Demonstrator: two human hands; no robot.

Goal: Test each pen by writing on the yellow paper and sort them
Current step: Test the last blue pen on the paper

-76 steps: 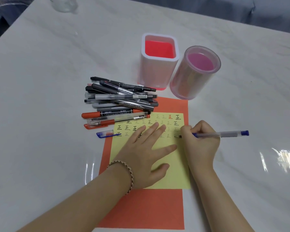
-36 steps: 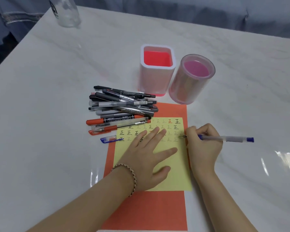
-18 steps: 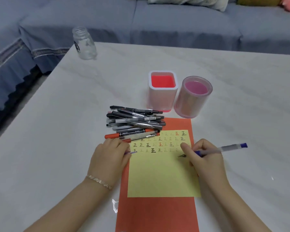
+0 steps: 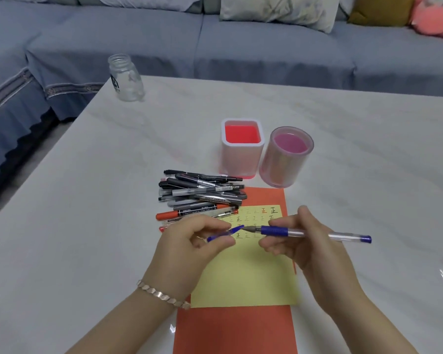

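Observation:
My right hand (image 4: pixel 302 241) holds a clear blue pen (image 4: pixel 315 233) level above the yellow paper (image 4: pixel 246 279), its tip pointing left. My left hand (image 4: pixel 189 245) pinches the pen's blue cap (image 4: pixel 224 233), whose open end sits just at the pen tip. The yellow paper carries rows of small written characters along its top and lies on a larger orange sheet (image 4: pixel 235 330). A pile of several pens and markers (image 4: pixel 200 195) lies left of the paper's top edge.
Two holders stand behind the paper: a square white one with a red inside (image 4: pixel 242 149) and a round pink one (image 4: pixel 287 157). A glass jar (image 4: pixel 125 77) stands at the table's far left corner. A blue sofa runs behind the white marble table (image 4: pixel 87 226).
My left hand left the paper, picked up the blue cap from beside it and brought it to the pen tip. My right hand lifted the pen off the paper. The view tilted upward.

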